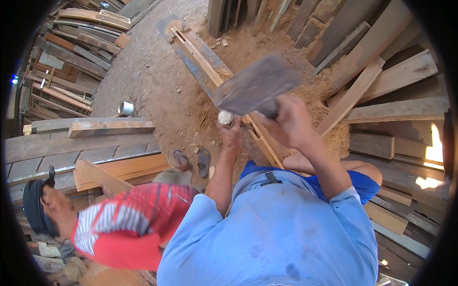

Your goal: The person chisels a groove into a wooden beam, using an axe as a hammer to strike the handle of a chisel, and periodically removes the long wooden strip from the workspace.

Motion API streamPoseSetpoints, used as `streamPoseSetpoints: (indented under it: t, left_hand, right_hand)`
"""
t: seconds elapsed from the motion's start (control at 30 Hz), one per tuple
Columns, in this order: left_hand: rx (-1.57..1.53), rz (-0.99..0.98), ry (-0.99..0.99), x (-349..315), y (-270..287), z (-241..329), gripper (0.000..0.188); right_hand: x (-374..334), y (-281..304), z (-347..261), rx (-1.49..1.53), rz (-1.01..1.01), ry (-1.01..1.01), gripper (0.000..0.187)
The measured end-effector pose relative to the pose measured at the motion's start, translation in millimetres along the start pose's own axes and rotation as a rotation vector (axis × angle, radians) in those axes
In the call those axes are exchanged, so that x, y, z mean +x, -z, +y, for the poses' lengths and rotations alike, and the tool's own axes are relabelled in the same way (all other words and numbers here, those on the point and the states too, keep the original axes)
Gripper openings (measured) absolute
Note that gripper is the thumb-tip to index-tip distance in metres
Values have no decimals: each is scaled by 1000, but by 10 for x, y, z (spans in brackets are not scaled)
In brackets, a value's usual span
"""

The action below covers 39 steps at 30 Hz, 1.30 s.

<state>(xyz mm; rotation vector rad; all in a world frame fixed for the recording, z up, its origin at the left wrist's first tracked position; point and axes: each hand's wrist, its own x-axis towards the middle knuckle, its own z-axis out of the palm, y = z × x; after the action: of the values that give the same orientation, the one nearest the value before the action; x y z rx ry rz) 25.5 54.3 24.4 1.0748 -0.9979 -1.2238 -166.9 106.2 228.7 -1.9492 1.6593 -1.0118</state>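
My right hand [289,125] grips the short dark handle of a blocky wooden mallet [257,82], raised and slightly blurred. Below and left of it, my left hand [231,135] is wrapped round a chisel [225,117] held upright. Only the pale round butt of its handle shows; the blade is hidden. The chisel stands beside a long narrow wooden piece [198,55] with slots cut along it, which runs diagonally from the far left toward my lap. The mallet head covers the middle of this piece.
A worn plank [174,45] lies beneath the slotted piece. At left, a co-worker in a red shirt [129,238] bends near boards [112,127]. A pale tin [125,108] rests on the ground. Sawdust [305,95] and leaning timber [350,97] fill the right; stacked boards [71,52] stand far left.
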Motion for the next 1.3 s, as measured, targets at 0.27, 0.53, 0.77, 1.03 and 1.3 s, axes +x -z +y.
streamPoseSetpoints:
  t: [0.27, 0.53, 0.77, 1.03, 1.3]
  left_hand:
    - [-108, 2, 47, -126, 2, -102, 14]
    - [24, -177, 58, -100, -136, -23, 13]
    - [261, -271, -40, 16, -249, -205, 33]
    - [251, -178, -111, -254, -174, -70, 12]
    - [19, -93, -30, 9, 5, 138, 6]
  right_hand:
    - [501, -359, 4, -340, -449, 55, 21]
    - [379, -307, 414, -201, -287, 146, 27]
    - [204, -50, 245, -142, -375, -174, 30]
    - [125, 235, 43, 281, -99, -72, 26]
    - [178, 234, -139, 361, -73, -34, 22]
